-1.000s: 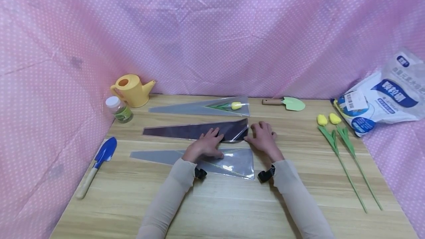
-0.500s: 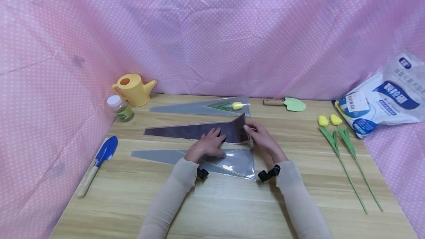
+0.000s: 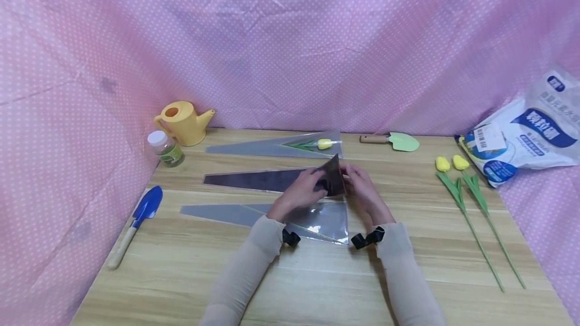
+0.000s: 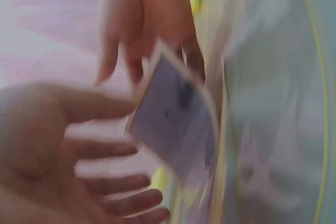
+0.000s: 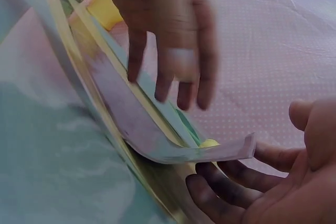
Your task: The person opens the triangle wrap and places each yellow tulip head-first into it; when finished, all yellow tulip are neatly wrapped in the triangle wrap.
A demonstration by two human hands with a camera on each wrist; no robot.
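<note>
A dark, tapered flower sleeve [image 3: 246, 180] lies mid-table, its wide end bent upward. Behind that raised end is my right hand [image 3: 364, 190]; in the right wrist view its fingers [image 5: 236, 174] touch the sleeve from beneath, while the thumb stands apart. My left hand [image 3: 300, 192] hovers over the sleeve near the fold. Its fingers are spread and extended, with the thumb right at the lifted corner [image 4: 149, 103] in the left wrist view. Nearer the body lies a clear sleeve [image 3: 213, 211], partly behind the left arm. Farther back, another clear sleeve [image 3: 244, 148] contains a yellow tulip [image 3: 324, 144].
Two yellow tulips [image 3: 466, 190] lie at right, near a white-and-blue bag [image 3: 521, 140]. A green trowel [image 3: 403, 142] is at the back. On the left are a yellow watering can [image 3: 183, 125], a lidded jar [image 3: 166, 150] and a blue trowel [image 3: 147, 205].
My right hand has moved to the sleeve's wide end, which has bent upward. My left hand has lifted off the sleeve's middle and shifted right toward that end.
</note>
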